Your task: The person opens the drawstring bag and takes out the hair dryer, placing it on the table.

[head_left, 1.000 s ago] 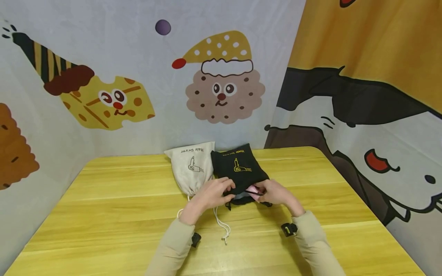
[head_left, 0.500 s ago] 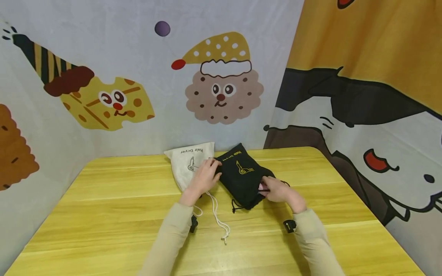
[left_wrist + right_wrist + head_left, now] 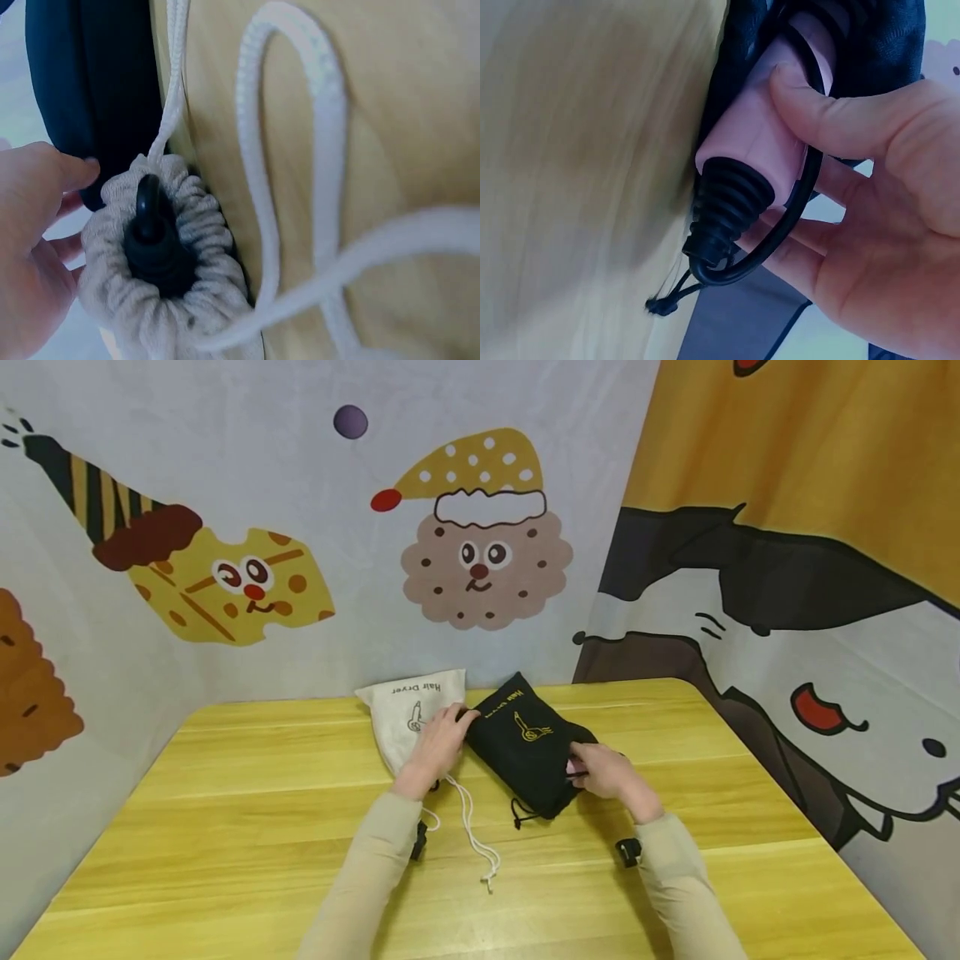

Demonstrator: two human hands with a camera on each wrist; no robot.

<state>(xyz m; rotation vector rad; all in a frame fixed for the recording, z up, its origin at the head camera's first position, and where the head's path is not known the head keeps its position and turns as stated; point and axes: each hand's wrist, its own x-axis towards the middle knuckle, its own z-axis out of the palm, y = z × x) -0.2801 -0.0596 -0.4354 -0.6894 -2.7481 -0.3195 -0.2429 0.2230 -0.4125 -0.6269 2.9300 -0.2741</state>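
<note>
A black drawstring bag (image 3: 517, 743) printed with a yellow hair dryer lies slanted at the table's far side. My left hand (image 3: 441, 739) pinches its closed-end left corner; in the left wrist view the thumb (image 3: 81, 172) lies against the black cloth. At the bag's mouth my right hand (image 3: 603, 770) grips the pink handle of a hair dryer (image 3: 754, 127), thumb on one side and fingers on the other. A black cord (image 3: 810, 176) loops from the handle's ribbed end back toward the bag. The dryer's head is hidden in the bag.
A beige drawstring bag (image 3: 397, 722) lies left of the black one, partly under my left hand. A black plug-like end (image 3: 154, 251) shows in its gathered mouth. Its white cord (image 3: 480, 843) trails over the wooden table (image 3: 247, 827). A printed curtain (image 3: 300, 443) hangs behind.
My left hand has moved from the black bag's mouth to its far left corner. The bag has turned, its mouth swinging to the right, and the right hand stays on the pink handle.
</note>
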